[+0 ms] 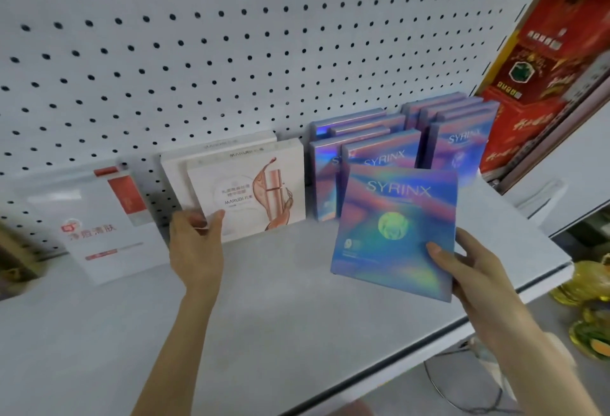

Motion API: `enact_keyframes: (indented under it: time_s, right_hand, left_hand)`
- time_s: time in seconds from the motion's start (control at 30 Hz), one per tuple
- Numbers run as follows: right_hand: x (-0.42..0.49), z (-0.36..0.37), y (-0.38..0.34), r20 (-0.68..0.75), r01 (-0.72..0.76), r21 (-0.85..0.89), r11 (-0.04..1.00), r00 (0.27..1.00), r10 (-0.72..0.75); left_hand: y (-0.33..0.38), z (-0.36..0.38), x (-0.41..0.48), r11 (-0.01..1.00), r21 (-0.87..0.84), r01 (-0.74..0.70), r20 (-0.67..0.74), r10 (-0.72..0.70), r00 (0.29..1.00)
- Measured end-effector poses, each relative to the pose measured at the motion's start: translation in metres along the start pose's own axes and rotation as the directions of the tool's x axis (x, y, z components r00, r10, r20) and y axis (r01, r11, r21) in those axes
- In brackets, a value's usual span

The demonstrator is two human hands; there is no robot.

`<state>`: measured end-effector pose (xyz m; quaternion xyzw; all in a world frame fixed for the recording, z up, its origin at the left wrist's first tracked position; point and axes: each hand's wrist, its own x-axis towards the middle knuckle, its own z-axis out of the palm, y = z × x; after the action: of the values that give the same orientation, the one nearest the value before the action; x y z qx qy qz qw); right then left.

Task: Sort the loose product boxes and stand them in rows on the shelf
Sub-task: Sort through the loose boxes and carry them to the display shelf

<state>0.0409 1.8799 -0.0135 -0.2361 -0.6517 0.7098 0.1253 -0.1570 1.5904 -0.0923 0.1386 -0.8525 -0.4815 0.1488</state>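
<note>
SYRINX box (pixel 396 234) in right fingers (pixel 440 252)

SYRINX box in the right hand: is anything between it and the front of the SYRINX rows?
Nothing visible. The SYRINX box in the right hand hangs just in front of the left SYRINX row, with only shelf surface showing around it. The box itself hides the strip directly beneath it.
</note>
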Motion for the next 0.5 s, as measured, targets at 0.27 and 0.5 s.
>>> enact_keyframes:
  time_s: [0.27,0.5]
  right_hand:
    - [0.009,-0.009,0.024,-0.107,-0.061,0.111,0.992,0.992,0.073]
    - [0.018,-0.033,0.039,-0.073,-0.061,0.152,0.986,0.995,0.073]
  left_hand:
    - [0.021,-0.001,-0.043,0.988,-0.154,0.017,0.007,-0.016,1.0]
    - [0.064,0.055,-0.142,0.946,-0.312,0.084,0.645,0.146,0.75]
